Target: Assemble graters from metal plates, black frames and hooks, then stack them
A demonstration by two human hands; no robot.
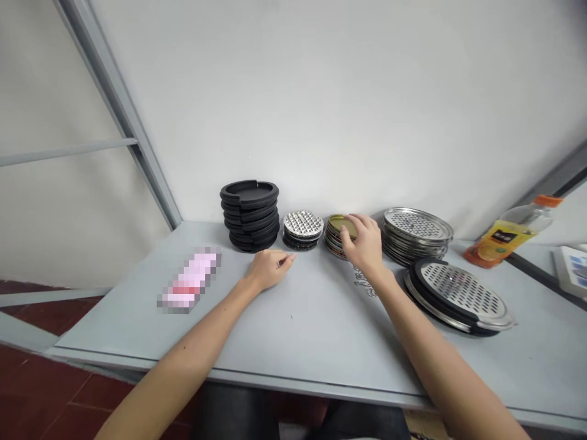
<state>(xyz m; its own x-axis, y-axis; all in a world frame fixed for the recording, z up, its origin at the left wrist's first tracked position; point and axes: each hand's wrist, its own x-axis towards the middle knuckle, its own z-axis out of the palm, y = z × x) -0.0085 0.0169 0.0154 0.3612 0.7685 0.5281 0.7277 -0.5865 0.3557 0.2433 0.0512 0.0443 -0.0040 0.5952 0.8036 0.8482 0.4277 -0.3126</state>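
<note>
My left hand (270,269) rests on the table in a loose fist, in front of a stack of round metal grater discs (302,223). I see nothing between its fingers, though the palm is hidden. Over the right side of a stack of small round discs with a gold-coloured top (338,223) reaches my right hand (364,244). Its thumb and fingers are apart; whether the fingertips touch the top disc I cannot tell. Some shiny small metal pieces (364,282) lie beneath my right wrist, partly covered by it.
Black notched rings (250,214) are stacked at the left by the wall. Large perforated metal discs (417,232) stand at the right, with a black-rimmed perforated disc (463,296) in front. An orange drink bottle (509,235) leans farther right. A blurred pink item (191,280) lies left.
</note>
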